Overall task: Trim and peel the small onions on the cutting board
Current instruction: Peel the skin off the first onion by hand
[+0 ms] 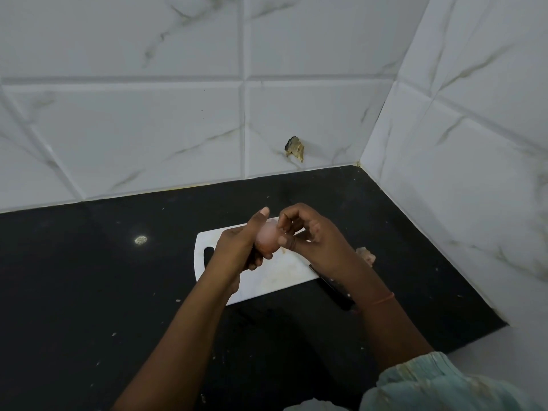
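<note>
A small pale pink onion (267, 239) is held above the white cutting board (268, 278). My left hand (240, 247) grips it from the left, thumb raised along its top. My right hand (314, 235) pinches at the onion's right end with curled fingertips, where a thin bit of skin shows. A dark-handled knife (332, 287) lies at the board's right edge, partly hidden under my right forearm.
The board lies on a black countertop (89, 277) in a corner of white marble-look tiled walls. A small heap of onion peel (366, 256) sits on the counter right of the board. A chipped hole (295, 148) marks the back wall.
</note>
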